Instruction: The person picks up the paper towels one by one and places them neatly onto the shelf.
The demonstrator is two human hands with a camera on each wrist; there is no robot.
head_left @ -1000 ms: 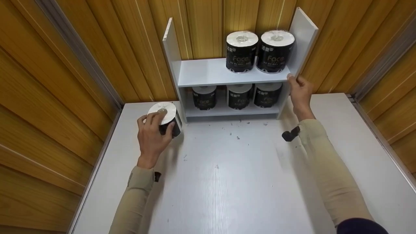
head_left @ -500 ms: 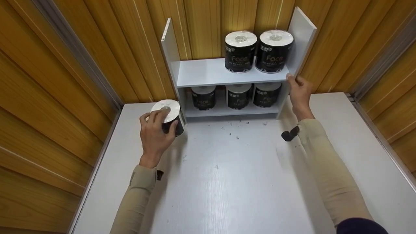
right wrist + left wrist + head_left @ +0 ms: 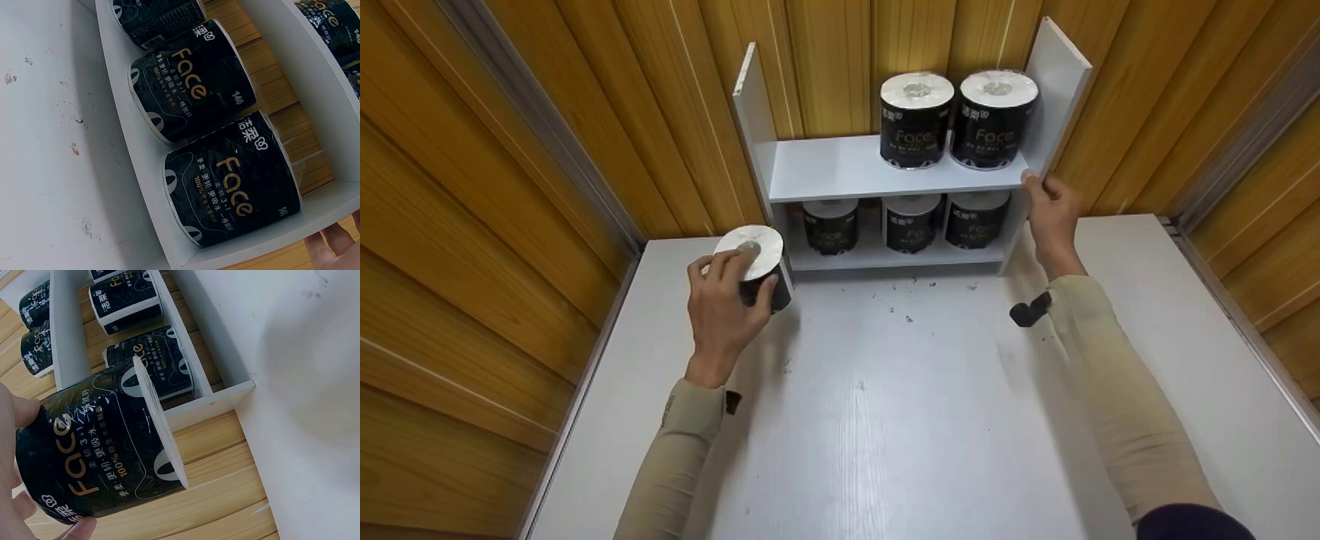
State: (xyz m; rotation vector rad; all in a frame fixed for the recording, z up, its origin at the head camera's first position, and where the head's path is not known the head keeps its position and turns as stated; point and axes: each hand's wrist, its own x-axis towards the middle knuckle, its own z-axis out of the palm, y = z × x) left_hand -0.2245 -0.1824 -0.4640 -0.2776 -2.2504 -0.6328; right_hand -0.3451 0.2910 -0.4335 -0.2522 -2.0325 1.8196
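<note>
My left hand (image 3: 724, 307) grips a toilet paper roll (image 3: 781, 291) in dark "Face" wrapping, fingers over its white top and thumb on its side. In the left wrist view the roll (image 3: 101, 444) is tilted and appears raised off the table, just outside the shelf's left side. The white two-tier shelf (image 3: 825, 169) stands at the back. At its right side my right hand (image 3: 1054, 221) holds the panel, thumb at the front edge of the upper board. Fingers (image 3: 336, 242) show outside that panel in the right wrist view.
Two similar rolls (image 3: 915, 135) stand on the upper board's right half. Three more rolls (image 3: 830, 229) stand on the lower board. Dark flecks (image 3: 909, 319) mark the white table (image 3: 885, 420). Wood-patterned walls (image 3: 510, 225) enclose the back and sides.
My left hand has carried the roll a little to the right and upward, closer to the shelf's left panel. The right hand keeps its place on the shelf.
</note>
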